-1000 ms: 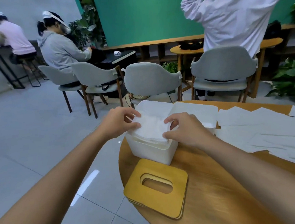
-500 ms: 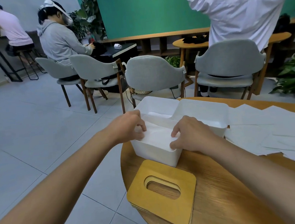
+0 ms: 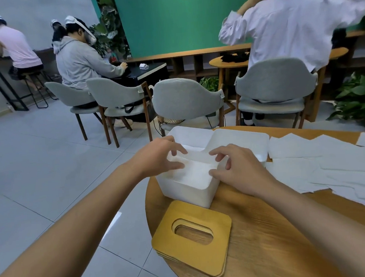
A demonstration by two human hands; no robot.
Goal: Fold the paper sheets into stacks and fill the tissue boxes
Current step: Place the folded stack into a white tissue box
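Left forearm (image 3: 74, 223), right forearm (image 3: 314, 213) bare to frame edge; left hand (image 3: 157, 160), right hand (image 3: 240, 168) bare; nails seemingly short.

Both bare forearms reach forward from the lower corners and converge. The left hand (image 3: 159, 157) is palm down, fingers (image 3: 179, 149) loosely bent and spread, thumb apart beneath them. The right hand (image 3: 239, 167) is palm down, fingers (image 3: 217, 152) loosely bent, tips toward the left hand. The hands are near, not touching.
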